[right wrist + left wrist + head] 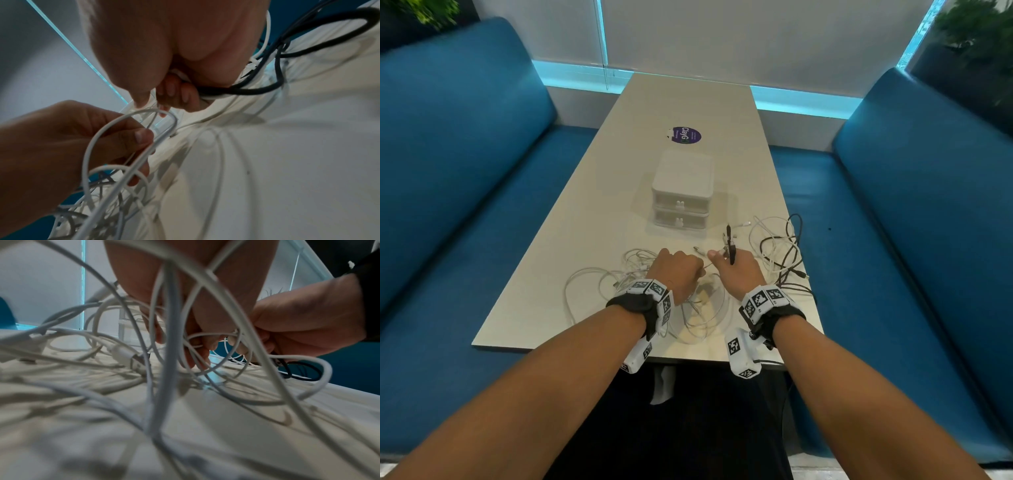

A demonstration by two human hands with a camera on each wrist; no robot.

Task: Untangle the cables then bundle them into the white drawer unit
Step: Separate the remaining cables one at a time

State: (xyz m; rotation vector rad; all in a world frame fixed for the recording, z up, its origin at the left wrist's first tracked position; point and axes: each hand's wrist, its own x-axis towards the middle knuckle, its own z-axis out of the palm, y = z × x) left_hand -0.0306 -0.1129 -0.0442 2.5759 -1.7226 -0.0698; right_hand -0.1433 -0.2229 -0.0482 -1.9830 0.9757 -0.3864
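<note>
A tangle of white cables [619, 277] lies on the near part of the table, with a black cable [789, 255] looped among white ones at the right edge. My left hand [678, 270] grips white cable strands [131, 138] with curled fingers. My right hand [736, 269] holds a black cable end [730, 248] upright together with white strands [185, 78]. The white drawer unit [683, 193] stands just beyond the hands, both drawers closed. In the left wrist view, white loops [166, 337] hang in front of both hands.
The beige table [681, 99] is narrow, with blue bench seats [465, 144] on both sides. A round purple sticker [686, 135] sits behind the drawer unit. A USB plug [136, 361] lies among the cables. Some cable hangs over the right table edge [808, 284].
</note>
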